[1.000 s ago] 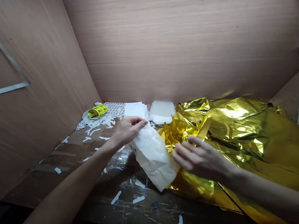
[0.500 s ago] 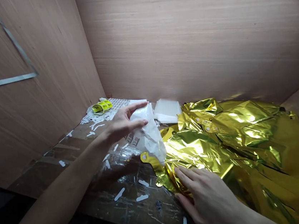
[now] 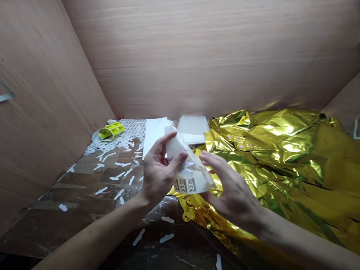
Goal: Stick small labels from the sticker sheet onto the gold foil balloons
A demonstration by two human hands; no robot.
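Observation:
A clear plastic bag [image 3: 187, 169] printed with a row of small warning and CE marks is in my left hand [image 3: 159, 167], gripped between thumb and fingers. Something white shows inside or behind its upper part; I cannot tell which. My right hand [image 3: 229, 185] is at the bag's right edge, fingers apart and slightly curved, with nothing gripped. Below and to the right of both hands spreads a large heap of gold foil balloons [image 3: 282, 153], flat and crinkled.
Behind my left hand lie white sheets [image 3: 153, 131] and a stack of translucent bags [image 3: 193, 129]. At the back left sits a curled strip of yellow labels [image 3: 111, 130] on white scraps. Small white paper tabs [image 3: 139, 237] are scattered over the brown taped tabletop [image 3: 87, 210]. Wooden walls [image 3: 189, 43] enclose the table.
My right hand has lifted off the gold foil and moved up beside the bag. My left hand has turned the bag and brought it nearer, so its printed marks show. The view has shifted slightly.

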